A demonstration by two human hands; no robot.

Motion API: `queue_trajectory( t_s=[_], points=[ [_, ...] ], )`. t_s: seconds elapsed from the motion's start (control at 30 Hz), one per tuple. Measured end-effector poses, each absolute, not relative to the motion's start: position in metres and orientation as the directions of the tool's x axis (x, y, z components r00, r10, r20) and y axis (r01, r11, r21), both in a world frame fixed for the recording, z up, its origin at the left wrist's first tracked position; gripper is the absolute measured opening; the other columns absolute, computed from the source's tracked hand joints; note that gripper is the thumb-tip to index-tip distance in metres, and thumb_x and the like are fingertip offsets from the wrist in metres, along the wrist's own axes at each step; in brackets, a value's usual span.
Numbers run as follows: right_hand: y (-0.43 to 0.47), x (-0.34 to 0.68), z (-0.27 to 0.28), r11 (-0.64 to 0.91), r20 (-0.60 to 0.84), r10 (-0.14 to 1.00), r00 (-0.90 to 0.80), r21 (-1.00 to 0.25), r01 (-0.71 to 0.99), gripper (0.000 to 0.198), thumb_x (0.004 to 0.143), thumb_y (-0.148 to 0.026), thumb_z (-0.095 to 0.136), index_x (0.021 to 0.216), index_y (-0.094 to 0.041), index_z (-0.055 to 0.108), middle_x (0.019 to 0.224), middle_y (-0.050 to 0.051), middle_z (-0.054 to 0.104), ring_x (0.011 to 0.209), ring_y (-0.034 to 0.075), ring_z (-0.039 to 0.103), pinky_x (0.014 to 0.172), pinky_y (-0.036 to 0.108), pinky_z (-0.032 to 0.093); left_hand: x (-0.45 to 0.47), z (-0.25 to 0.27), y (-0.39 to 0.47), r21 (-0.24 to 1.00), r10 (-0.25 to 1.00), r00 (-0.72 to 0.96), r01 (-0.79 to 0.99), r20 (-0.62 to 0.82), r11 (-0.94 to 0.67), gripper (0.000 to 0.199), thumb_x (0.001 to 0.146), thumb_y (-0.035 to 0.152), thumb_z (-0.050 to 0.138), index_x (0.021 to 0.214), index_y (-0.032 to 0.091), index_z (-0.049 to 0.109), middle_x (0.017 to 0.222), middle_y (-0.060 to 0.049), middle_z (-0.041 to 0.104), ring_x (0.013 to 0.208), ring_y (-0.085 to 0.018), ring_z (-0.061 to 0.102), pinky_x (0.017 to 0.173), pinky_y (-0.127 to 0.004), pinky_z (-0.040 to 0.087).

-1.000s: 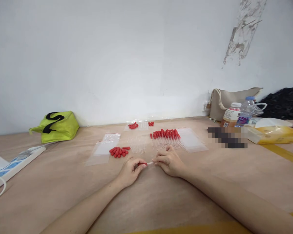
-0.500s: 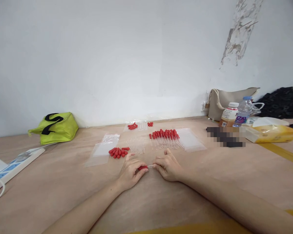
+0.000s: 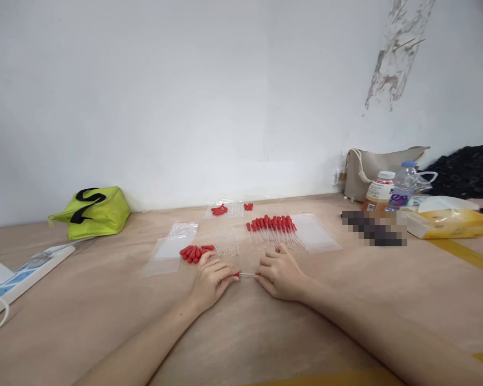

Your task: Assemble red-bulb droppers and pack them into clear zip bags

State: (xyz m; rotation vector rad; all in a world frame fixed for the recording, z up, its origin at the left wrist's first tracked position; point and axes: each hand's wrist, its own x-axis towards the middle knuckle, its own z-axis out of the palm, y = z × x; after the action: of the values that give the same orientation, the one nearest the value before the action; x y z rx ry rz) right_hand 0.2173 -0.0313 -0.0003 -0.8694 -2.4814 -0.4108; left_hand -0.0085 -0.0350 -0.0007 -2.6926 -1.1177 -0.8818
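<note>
Going from left to right, I count one power strip (image 3: 26, 282), one green bag (image 3: 112, 214), two clear bags (image 3: 161, 265), and red bulbs (image 3: 192, 254) too crowded to count exactly. The left hand (image 3: 211, 279), fingers closed, pinches one bulb (image 3: 237, 274), of which only the end shows. From it one tube (image 3: 247, 275) reaches, nearly level, the right hand (image 3: 280, 273), whose curled fingers pinch its other end, low over the table (image 3: 241, 332). Behind lie many droppers (image 3: 271, 225); farther right, two bottles (image 3: 379, 192). Compared with half a second ago, the hands are more apart and more tube shows.
</note>
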Motion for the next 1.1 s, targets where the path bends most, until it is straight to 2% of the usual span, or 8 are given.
queue_trajectory(
  t_s=[0.1, 0.17, 0.27, 0.33, 0.47, 0.87, 0.97, 1.1],
  points=[
    [-0.028, 0.221, 0.0, 0.715, 0.53, 0.539, -0.655, 0.123, 0.688, 0.022, 0.079, -0.025, 0.046, 0.065, -0.016, 0.06, 0.068, 0.006, 0.061, 0.073, 0.017, 0.048, 0.07, 0.034, 0.021, -0.007, -0.003, -0.037, 0.235, 0.681, 0.41, 0.726, 0.607, -0.646, 0.032, 0.083, 0.028, 0.051, 0.114, 0.021, 0.05, 0.108, -0.008, 0.056, 0.09, -0.019, 0.055, 0.086, -0.036, 0.037],
    [-0.021, 0.223, 0.001, 0.619, 0.559, 0.664, -0.497, -0.038, 0.784, 0.022, 0.078, -0.026, 0.046, 0.063, -0.017, 0.06, 0.068, 0.004, 0.062, 0.07, 0.016, 0.05, 0.071, 0.033, 0.022, -0.006, -0.002, -0.039, 0.308, 0.717, 0.361, 0.722, 0.596, -0.62, 0.036, 0.082, 0.028, 0.051, 0.116, 0.019, 0.046, 0.111, -0.01, 0.052, 0.092, -0.02, 0.054, 0.082, -0.034, 0.042],
    [-0.004, 0.224, 0.006, 0.361, 0.499, 0.853, -0.151, -0.358, 0.861, 0.024, 0.077, -0.03, 0.047, 0.061, -0.018, 0.059, 0.063, 0.001, 0.062, 0.062, 0.013, 0.052, 0.072, 0.032, 0.023, -0.005, 0.001, -0.041, 0.344, 0.719, 0.507, 0.645, 0.475, -0.682, 0.026, 0.082, 0.028, 0.05, 0.107, 0.022, 0.056, 0.111, -0.007, 0.055, 0.098, -0.02, 0.053, 0.084, -0.033, 0.044],
    [0.009, 0.221, 0.01, 0.257, 0.46, 0.887, -0.037, -0.426, 0.867, 0.024, 0.076, -0.031, 0.046, 0.06, -0.019, 0.059, 0.064, 0.001, 0.063, 0.064, 0.014, 0.054, 0.074, 0.032, 0.023, -0.005, 0.002, -0.042, 0.359, 0.694, 0.614, 0.594, 0.375, -0.72, 0.028, 0.083, 0.029, 0.049, 0.11, 0.023, 0.057, 0.116, -0.007, 0.055, 0.106, -0.021, 0.051, 0.089, -0.035, 0.042],
    [0.036, 0.201, 0.017, 0.174, 0.433, 0.901, 0.0, -0.362, 0.916, 0.026, 0.077, -0.03, 0.044, 0.063, -0.018, 0.062, 0.073, 0.005, 0.066, 0.075, 0.018, 0.056, 0.076, 0.034, 0.023, -0.006, 0.004, -0.043, 0.377, 0.667, 0.692, 0.561, 0.274, -0.737, 0.036, 0.085, 0.028, 0.046, 0.121, 0.024, 0.049, 0.127, -0.006, 0.049, 0.117, -0.022, 0.043, 0.097, -0.041, 0.035],
    [0.057, 0.168, 0.001, 0.03, 0.358, 0.93, 0.078, -0.287, 0.957, 0.028, 0.077, -0.031, 0.042, 0.071, -0.015, 0.064, 0.075, 0.012, 0.066, 0.074, 0.022, 0.058, 0.08, 0.041, 0.021, -0.005, 0.001, -0.043, 0.327, 0.661, 0.691, 0.578, 0.292, -0.748, 0.036, 0.086, 0.028, 0.043, 0.121, 0.023, 0.05, 0.125, -0.006, 0.05, 0.115, -0.021, 0.045, 0.096, -0.039, 0.037],
    [0.05, 0.169, 0.005, 0.104, 0.438, 0.899, 0.009, -0.235, 0.966, 0.029, 0.079, -0.034, 0.042, 0.076, -0.015, 0.063, 0.081, 0.013, 0.065, 0.08, 0.023, 0.056, 0.082, 0.041, 0.02, -0.008, 0.0, -0.041, 0.221, 0.727, 0.507, 0.729, 0.462, -0.648, 0.031, 0.082, 0.031, 0.049, 0.111, 0.025, 0.057, 0.123, -0.008, 0.049, 0.111, -0.025, 0.045, 0.093, -0.042, 0.037],
    [0.041, 0.16, 0.011, 0.172, 0.449, 0.892, -0.058, -0.218, 0.961, 0.029, 0.081, -0.037, 0.04, 0.081, -0.017, 0.062, 0.084, 0.011, 0.065, 0.083, 0.022, 0.055, 0.08, 0.039, 0.02, -0.027, 0.0, -0.027, 0.151, 0.783, 0.127, 0.95, 0.609, -0.272, 0.04, 0.078, 0.038, 0.052, 0.114, 0.022, 0.055, 0.129, -0.013, 0.038, 0.117, -0.034, 0.033, 0.092, -0.05, 0.029]
  ],
)
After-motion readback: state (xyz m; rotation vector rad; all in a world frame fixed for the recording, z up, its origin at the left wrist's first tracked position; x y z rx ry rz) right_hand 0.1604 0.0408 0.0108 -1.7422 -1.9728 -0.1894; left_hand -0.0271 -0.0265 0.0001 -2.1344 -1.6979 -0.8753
